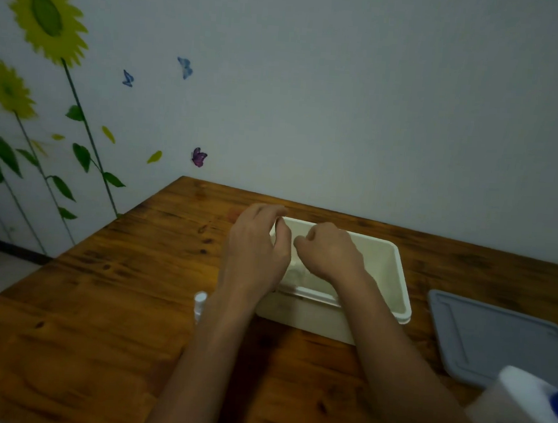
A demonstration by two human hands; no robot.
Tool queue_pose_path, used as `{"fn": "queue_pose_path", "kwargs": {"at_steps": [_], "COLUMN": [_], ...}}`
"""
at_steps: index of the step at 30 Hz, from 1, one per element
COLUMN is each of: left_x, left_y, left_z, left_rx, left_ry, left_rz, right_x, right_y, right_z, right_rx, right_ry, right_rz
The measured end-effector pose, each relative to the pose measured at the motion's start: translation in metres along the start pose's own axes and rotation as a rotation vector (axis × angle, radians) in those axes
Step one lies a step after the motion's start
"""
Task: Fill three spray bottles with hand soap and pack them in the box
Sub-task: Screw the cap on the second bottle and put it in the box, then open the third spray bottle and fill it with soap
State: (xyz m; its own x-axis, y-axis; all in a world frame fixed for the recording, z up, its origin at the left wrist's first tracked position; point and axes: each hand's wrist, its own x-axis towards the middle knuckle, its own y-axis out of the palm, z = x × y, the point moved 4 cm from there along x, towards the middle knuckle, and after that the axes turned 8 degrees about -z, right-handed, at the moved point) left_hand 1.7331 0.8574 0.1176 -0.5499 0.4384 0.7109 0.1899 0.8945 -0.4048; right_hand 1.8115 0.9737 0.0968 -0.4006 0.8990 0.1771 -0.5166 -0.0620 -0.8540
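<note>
A white plastic box (395, 279) stands open on the wooden table (98, 314). Both my hands are over its left half. My left hand (257, 246) hovers above the left wall, fingers curled near the far left corner. My right hand (331, 253) reaches down into the box with curled fingers. Between the hands a pale blurred shape (295, 272) lies inside the box; whether either hand holds it is hidden. One small clear spray bottle (200, 305) with a white cap stands on the table left of the box, partly behind my left forearm.
A grey-blue lid (493, 338) lies flat on the table right of the box. A large white soap container (521, 413) with blue markings sits at the lower right corner. The table's back edge meets a wall with flower stickers.
</note>
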Motion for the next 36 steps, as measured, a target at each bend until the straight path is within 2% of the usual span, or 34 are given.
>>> {"fn": "queue_pose_path", "kwargs": {"at_steps": [4,6,8,12,15,17,20,22,24,28,31,33,36], "left_x": [-0.021,-0.036,-0.05,-0.085,-0.103,-0.109,-0.111,-0.112,-0.115,-0.12,-0.12,-0.122,-0.128], "left_y": [-0.042,-0.062,-0.07,-0.071,-0.063,-0.058,-0.054,-0.052,-0.045,-0.017,0.003,0.013,0.02], "left_z": [-0.002,0.01,0.025,0.06,0.08,0.088,0.089,0.08,0.062,0.011,-0.012,-0.017,-0.015], "left_rx": [-0.003,0.028,0.069,0.11,0.097,0.134,0.184,0.098,0.004,-0.015,-0.011,-0.025,-0.175], "left_ry": [0.125,0.082,-0.011,-0.244,-0.444,-0.497,-0.354,-0.329,-0.257,0.119,0.308,0.308,0.184], "left_rz": [-0.182,-0.272,-0.276,-0.055,0.176,0.302,0.327,0.338,0.436,0.618,0.648,0.694,0.759], "right_x": [-0.049,-0.077,-0.101,-0.145,-0.159,-0.165,-0.171,-0.172,-0.172,-0.168,-0.165,-0.164,-0.162], "right_y": [-0.033,-0.044,-0.049,-0.04,-0.021,-0.01,-0.003,-0.004,-0.007,-0.009,-0.009,-0.007,-0.004], "right_z": [0.006,0.004,-0.003,-0.026,-0.054,-0.066,-0.075,-0.078,-0.078,-0.083,-0.087,-0.091,-0.099], "right_rx": [0.14,0.208,0.267,0.387,0.411,0.427,0.442,0.484,0.561,0.786,0.71,0.679,0.702], "right_ry": [-0.175,-0.257,-0.333,-0.407,-0.345,-0.298,-0.262,-0.237,-0.188,-0.024,0.011,0.025,0.07], "right_rz": [-0.208,-0.298,-0.382,-0.391,-0.302,-0.238,-0.173,-0.153,-0.126,-0.034,-0.022,-0.026,-0.005]}}
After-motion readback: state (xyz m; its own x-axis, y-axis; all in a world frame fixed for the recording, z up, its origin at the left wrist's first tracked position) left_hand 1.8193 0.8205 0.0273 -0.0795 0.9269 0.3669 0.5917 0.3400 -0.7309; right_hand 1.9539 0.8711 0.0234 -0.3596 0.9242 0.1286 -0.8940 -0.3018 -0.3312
